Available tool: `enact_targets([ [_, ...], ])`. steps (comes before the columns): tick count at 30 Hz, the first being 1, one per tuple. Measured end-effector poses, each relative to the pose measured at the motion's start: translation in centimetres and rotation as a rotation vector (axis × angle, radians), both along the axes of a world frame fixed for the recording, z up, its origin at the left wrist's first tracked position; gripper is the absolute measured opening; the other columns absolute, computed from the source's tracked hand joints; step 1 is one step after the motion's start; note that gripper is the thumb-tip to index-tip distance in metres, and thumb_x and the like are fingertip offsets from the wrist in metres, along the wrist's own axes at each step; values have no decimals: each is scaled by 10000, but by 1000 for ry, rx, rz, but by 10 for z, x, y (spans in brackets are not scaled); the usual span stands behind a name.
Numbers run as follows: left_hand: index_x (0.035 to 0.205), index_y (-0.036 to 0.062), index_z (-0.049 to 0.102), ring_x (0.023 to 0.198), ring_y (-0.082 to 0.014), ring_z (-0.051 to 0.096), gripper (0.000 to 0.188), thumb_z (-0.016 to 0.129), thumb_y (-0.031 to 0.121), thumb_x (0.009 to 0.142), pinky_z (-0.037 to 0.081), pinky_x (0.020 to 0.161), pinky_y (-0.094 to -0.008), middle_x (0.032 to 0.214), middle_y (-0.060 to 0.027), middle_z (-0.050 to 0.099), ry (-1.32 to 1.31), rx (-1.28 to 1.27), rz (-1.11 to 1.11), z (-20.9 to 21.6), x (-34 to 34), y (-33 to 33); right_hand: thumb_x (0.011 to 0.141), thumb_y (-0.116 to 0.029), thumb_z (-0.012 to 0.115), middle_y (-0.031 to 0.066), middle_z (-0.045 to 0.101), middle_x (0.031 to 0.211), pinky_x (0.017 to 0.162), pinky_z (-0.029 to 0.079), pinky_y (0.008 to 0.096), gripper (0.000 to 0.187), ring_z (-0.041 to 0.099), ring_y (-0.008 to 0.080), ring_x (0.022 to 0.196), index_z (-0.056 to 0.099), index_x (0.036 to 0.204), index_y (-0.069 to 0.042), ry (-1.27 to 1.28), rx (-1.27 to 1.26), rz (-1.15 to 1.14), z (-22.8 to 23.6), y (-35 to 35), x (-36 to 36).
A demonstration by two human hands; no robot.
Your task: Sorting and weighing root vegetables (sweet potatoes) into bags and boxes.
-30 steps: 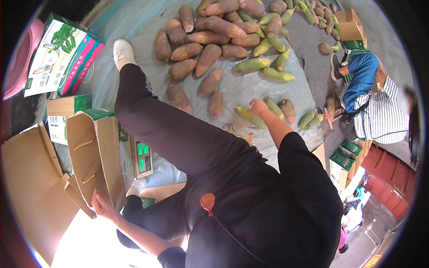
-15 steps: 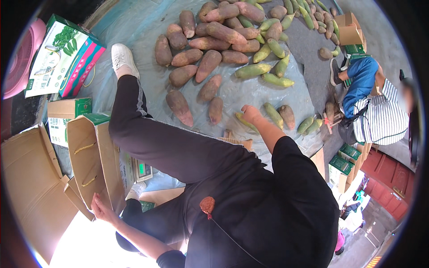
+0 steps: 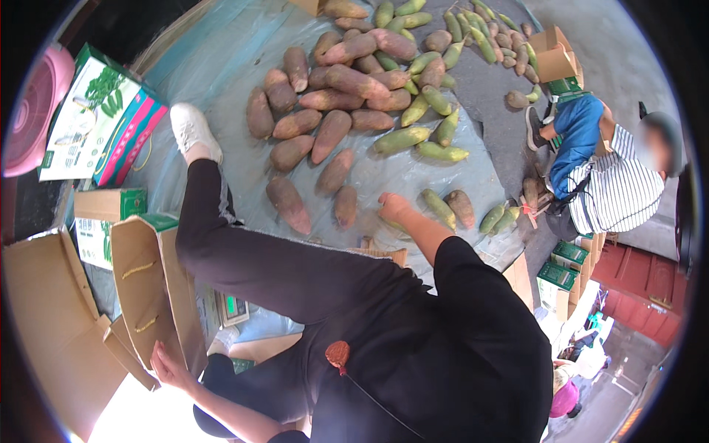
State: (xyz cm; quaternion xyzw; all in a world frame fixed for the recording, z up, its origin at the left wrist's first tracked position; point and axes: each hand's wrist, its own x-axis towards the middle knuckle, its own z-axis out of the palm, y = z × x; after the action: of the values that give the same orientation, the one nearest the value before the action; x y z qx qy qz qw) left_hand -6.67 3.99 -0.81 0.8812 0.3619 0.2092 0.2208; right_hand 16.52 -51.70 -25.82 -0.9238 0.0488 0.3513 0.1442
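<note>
Right hand reaches out over the pale plastic sheet — fingers curled down around a green-yellow fruit that mostly hides under the palm; only a sliver of its skin shows at the hand's lower edge. Whether the fruit is lifted clear of the sheet or resting on it, cannot tell.

Left hand sits low at the person's left, fingers spread flat against the lower edge of an open brown cardboard box with gold cord handles. The box stands tilted, mouth facing left.

Just beside the right hand, on its right: another green-yellow fruit and a brown one, side by side. To the hand's left, two reddish-brown fruits lie apart from each other on the sheet.

Farther up the sheet — a large heap of reddish-brown fruits with green ones mixed along its right flank.

The person's left leg in black stretches across the sheet, white shoe at its end. A small scale with a green display is wedged between the box and the leg. Printed green-and-pink carton lies at upper left.

Another person in a striped top crouches at the sheet's right edge.
</note>
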Motion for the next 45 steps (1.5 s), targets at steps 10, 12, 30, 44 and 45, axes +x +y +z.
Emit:
enact_targets([
  [10,1043,-37,636,886,-191,611,245,488,137,954,495,800,-311,952,-118,626,51,27,21,7,5,-7,728,-246,643,177,636,1042,858,471,379,349,594,321,1009,629,1037,-83,60,-16,-53,8,0,-8],
  [12,1039,-37,638,887,-190,612,239,492,130,951,501,799,-305,947,-117,626,32,39,19,9,0,-3,733,-247,638,182,638,1033,851,472,382,345,597,323,1002,629,1034,-78,86,-16,-34,10,4,-6],
  [30,1007,-26,651,877,-190,610,215,501,112,939,480,776,-299,924,-113,649,-10,89,-26,15,4,-7,680,-190,649,130,670,923,796,501,371,339,635,284,900,650,1005,-97,7,-23,31,7,0,-15],
  [44,1015,-28,651,898,-175,610,208,513,104,932,487,797,-290,942,-112,643,-129,4,51,30,-4,-6,635,-212,688,146,669,937,805,501,369,355,636,305,893,665,967,-91,-40,14,220,8,18,-18],
  [45,1015,-29,651,901,-176,610,203,513,95,930,489,803,-286,951,-113,638,-144,-28,47,31,-3,-5,635,-212,688,146,669,937,805,501,369,355,636,305,893,665,967,-91,-24,26,239,5,20,-17],
])
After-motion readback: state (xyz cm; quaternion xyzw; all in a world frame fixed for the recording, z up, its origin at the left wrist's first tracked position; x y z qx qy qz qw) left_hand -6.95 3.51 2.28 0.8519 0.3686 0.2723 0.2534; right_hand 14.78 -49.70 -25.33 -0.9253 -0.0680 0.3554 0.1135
